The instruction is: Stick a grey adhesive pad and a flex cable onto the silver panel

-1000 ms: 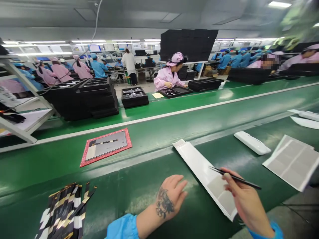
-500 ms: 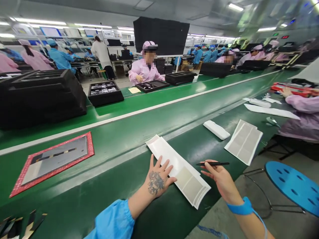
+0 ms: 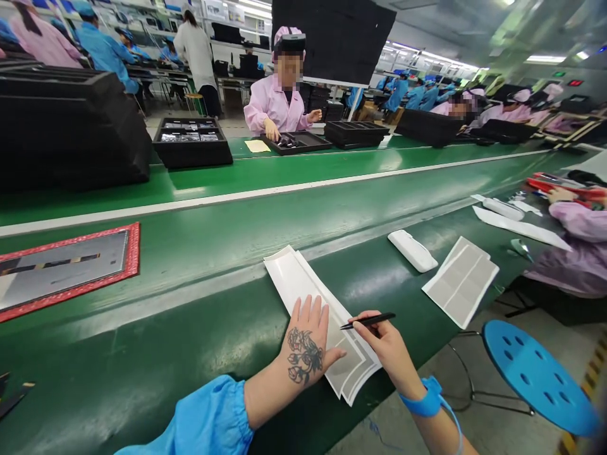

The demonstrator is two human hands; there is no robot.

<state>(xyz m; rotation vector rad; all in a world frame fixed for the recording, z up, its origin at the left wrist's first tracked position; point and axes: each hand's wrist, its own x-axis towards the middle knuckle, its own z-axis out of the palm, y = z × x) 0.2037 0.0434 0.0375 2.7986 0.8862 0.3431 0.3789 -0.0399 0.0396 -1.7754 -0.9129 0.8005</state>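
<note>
My left hand [image 3: 306, 344] lies flat on the sheets of stickers [image 3: 284, 272], fingers stretched out and thumb off to the right. The sheets are white at the far end and grey with pale lines near me; they lie slantwise on the green bench and overlap one another. Black tweezers [image 3: 379, 319] are pinched in my right hand [image 3: 386, 344], their tip pointing left over the grey part of the sheets. A blue wrist strap with a cord circles my right wrist.
A panel on red bubble wrap [image 3: 133, 253] lies at left. To the right are a white case [image 3: 412, 251] and more grey sheets [image 3: 462, 278]. A blue stool [image 3: 535, 373] stands beside the bench. Across the belt a co-worker [image 3: 279, 101] sits by black trays [image 3: 192, 145].
My right hand has brought the tweezers left and over the sheets. My left hand's fingers have drawn closer together. The view has tilted down, and the co-worker's hand now reaches into a tray.
</note>
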